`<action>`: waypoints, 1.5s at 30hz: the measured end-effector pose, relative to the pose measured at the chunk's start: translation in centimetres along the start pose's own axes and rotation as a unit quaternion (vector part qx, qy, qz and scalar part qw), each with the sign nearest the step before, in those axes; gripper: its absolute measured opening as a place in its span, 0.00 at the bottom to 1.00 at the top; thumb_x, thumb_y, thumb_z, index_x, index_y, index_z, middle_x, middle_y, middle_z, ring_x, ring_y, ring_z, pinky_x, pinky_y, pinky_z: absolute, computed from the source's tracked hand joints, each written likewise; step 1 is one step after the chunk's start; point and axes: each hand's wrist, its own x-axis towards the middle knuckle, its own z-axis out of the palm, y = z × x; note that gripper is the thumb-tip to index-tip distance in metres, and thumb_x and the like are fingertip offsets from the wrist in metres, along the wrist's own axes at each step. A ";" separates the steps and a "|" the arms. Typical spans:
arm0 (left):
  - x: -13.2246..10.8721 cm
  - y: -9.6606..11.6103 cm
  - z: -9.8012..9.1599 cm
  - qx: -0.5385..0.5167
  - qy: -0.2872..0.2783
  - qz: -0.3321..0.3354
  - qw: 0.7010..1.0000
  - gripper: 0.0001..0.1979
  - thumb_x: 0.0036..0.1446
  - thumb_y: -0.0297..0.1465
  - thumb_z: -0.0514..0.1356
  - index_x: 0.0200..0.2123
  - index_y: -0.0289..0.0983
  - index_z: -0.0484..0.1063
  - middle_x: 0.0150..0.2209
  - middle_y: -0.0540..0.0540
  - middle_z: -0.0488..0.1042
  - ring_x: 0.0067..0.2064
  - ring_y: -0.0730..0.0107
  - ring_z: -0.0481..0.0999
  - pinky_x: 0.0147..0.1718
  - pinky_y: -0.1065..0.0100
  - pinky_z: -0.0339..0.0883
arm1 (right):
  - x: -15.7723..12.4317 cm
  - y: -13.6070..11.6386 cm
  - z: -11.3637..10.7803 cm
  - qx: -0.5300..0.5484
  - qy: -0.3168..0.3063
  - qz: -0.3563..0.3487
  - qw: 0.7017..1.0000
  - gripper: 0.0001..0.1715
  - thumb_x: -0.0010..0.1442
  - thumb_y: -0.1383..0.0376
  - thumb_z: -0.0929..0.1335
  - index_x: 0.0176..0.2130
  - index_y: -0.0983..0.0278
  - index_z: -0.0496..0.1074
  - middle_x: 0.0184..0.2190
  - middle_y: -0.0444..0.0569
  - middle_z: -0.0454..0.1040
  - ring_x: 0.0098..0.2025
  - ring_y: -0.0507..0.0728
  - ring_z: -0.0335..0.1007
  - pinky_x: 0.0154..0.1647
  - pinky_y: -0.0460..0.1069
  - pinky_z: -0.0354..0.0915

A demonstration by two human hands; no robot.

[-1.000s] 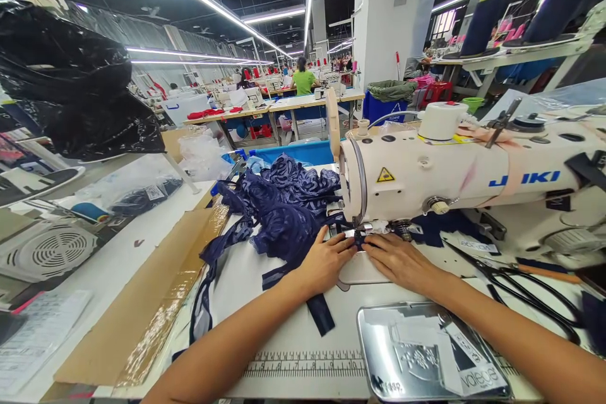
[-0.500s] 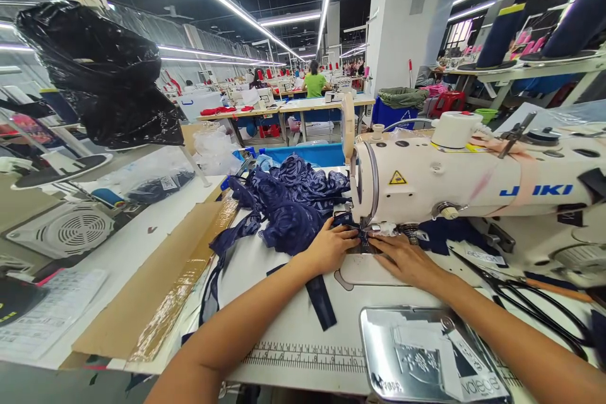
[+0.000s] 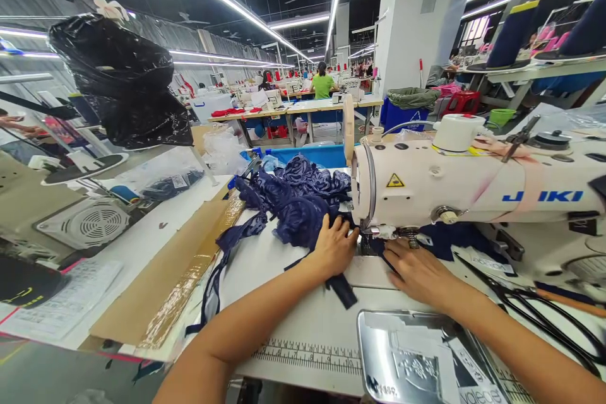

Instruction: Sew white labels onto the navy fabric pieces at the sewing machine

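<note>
Navy lace bras (image 3: 300,214) lie in a heap left of the white sewing machine's (image 3: 426,183) needle. My left hand (image 3: 335,247) presses on the near edge of the heap, fingers bent over navy fabric just left of the presser foot. From beneath its wrist a navy strap end (image 3: 343,291) sticks out towards me. Right of the foot, my right hand (image 3: 416,270) pinches a dark piece of the same fabric, palm down. The needle and the stitched spot are mostly hidden by the machine head and my fingers.
A metal tin (image 3: 402,353) with labels sits in front of my right forearm. Black scissors (image 3: 530,309) lie at the right. Cardboard (image 3: 165,278) covers the left table edge, and a ruler strip (image 3: 307,356) runs along the front. A black plastic-wrapped bundle (image 3: 123,82) hangs at upper left.
My hands have moved apart; the right has slid right, away from the needle. The strap end under my left wrist has shifted right and up. The view has swung slightly left.
</note>
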 end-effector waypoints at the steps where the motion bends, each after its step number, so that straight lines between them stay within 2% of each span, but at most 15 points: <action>1: 0.2 -0.2 0.1 -0.008 -0.001 0.009 1.000 0.13 0.57 0.31 0.51 0.44 0.37 0.70 0.47 0.40 0.69 0.50 0.54 0.63 0.51 0.46 0.49 | -0.3 0.1 0.2 0.009 0.007 -0.009 1.000 0.06 0.49 0.74 0.64 0.30 0.68 0.70 0.34 0.56 0.73 0.36 0.59 0.69 0.41 0.53 0.64; 4: 0.6 -0.4 0.5 -0.018 -0.005 0.019 1.000 0.13 0.57 0.31 0.51 0.44 0.37 0.70 0.48 0.41 0.68 0.51 0.55 0.62 0.52 0.44 0.49 | -0.9 0.4 1.1 0.013 0.021 -0.023 0.999 0.14 0.47 0.81 0.61 0.30 0.68 0.70 0.34 0.55 0.72 0.36 0.58 0.69 0.42 0.53 0.64; 6: 0.6 -0.4 0.7 -0.020 0.001 0.019 1.000 0.13 0.57 0.31 0.51 0.44 0.38 0.70 0.48 0.41 0.68 0.51 0.55 0.62 0.52 0.44 0.50 | -1.0 0.6 1.5 0.015 0.017 -0.026 0.999 0.15 0.47 0.82 0.61 0.29 0.67 0.69 0.34 0.55 0.71 0.36 0.57 0.69 0.40 0.52 0.65; 10: 0.5 -0.5 0.9 -0.025 0.008 0.021 0.999 0.12 0.57 0.31 0.52 0.43 0.38 0.70 0.47 0.42 0.69 0.51 0.56 0.63 0.53 0.45 0.50 | -0.7 0.9 1.6 0.031 0.013 -0.041 0.999 0.14 0.48 0.82 0.61 0.29 0.67 0.69 0.34 0.54 0.71 0.35 0.57 0.69 0.36 0.51 0.67; 17: 0.6 -0.6 1.1 -0.025 0.014 0.021 0.999 0.12 0.57 0.31 0.52 0.42 0.39 0.71 0.47 0.43 0.70 0.50 0.56 0.64 0.52 0.45 0.51 | -0.2 0.3 0.9 0.030 0.033 -0.071 0.996 0.14 0.49 0.82 0.61 0.28 0.67 0.68 0.30 0.51 0.70 0.33 0.55 0.68 0.34 0.49 0.67; 23: 0.7 -0.6 1.1 -0.018 0.012 0.026 0.999 0.12 0.57 0.31 0.51 0.43 0.38 0.70 0.46 0.42 0.70 0.50 0.56 0.63 0.52 0.45 0.51 | 0.0 -0.3 0.8 0.026 0.033 -0.054 0.998 0.14 0.48 0.82 0.61 0.27 0.67 0.69 0.29 0.52 0.69 0.32 0.56 0.67 0.33 0.49 0.67; 29: 1.2 -0.8 1.0 -0.015 -0.008 0.034 0.999 0.13 0.57 0.31 0.51 0.42 0.37 0.70 0.47 0.42 0.69 0.52 0.54 0.61 0.51 0.47 0.51 | 0.2 -1.0 0.6 0.001 0.062 -0.045 0.997 0.15 0.45 0.84 0.61 0.26 0.68 0.69 0.28 0.51 0.69 0.30 0.55 0.67 0.31 0.48 0.67; 37: 1.6 -0.7 1.4 -0.026 -0.009 0.029 0.999 0.14 0.57 0.31 0.50 0.45 0.35 0.68 0.48 0.41 0.68 0.53 0.53 0.59 0.49 0.47 0.52 | 0.4 -1.7 0.9 -0.037 0.071 -0.037 0.996 0.14 0.48 0.83 0.60 0.27 0.68 0.69 0.29 0.54 0.70 0.31 0.56 0.68 0.33 0.48 0.68; 45: 1.6 -0.5 1.5 -0.023 0.015 0.014 1.000 0.13 0.57 0.32 0.50 0.41 0.35 0.70 0.45 0.41 0.70 0.51 0.53 0.62 0.48 0.49 0.53 | 0.8 -1.8 1.3 -0.027 0.056 -0.013 0.998 0.14 0.52 0.81 0.59 0.28 0.68 0.69 0.31 0.54 0.71 0.32 0.57 0.68 0.36 0.50 0.68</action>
